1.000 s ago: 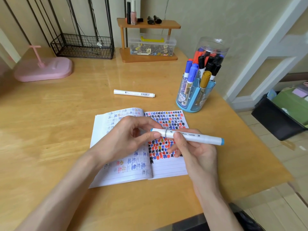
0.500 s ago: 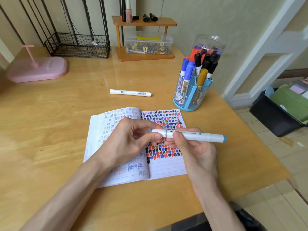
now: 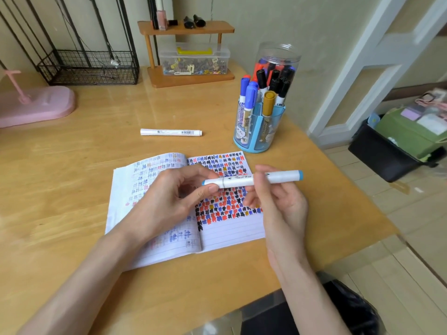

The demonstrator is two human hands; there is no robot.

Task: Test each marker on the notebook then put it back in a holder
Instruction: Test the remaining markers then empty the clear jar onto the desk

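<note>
A white marker with light-blue ends [image 3: 278, 177] lies level above the open notebook [image 3: 232, 228]. My left hand [image 3: 169, 204] pinches its left cap between thumb and fingers. My right hand [image 3: 278, 204] grips the barrel further right. The notebook's right page is filled with black, red, blue and gold test marks. A blue holder [image 3: 258, 131] with several capped markers stands beyond the notebook, and a clear jar [image 3: 278, 61] with more markers stands behind it. A white marker [image 3: 171, 132] lies loose on the table.
The wooden table [image 3: 72, 165] ends close on the right, with floor and a black bin [image 3: 387, 155] beyond. At the back are a pink stand [image 3: 36, 105], a wire basket [image 3: 89, 66] and a small wooden shelf [image 3: 191, 76] holding a clear box.
Both hands keep hold of the marker, which has stayed level over the notebook. The camera view has shifted slightly; the cap still looks seated on the barrel.
</note>
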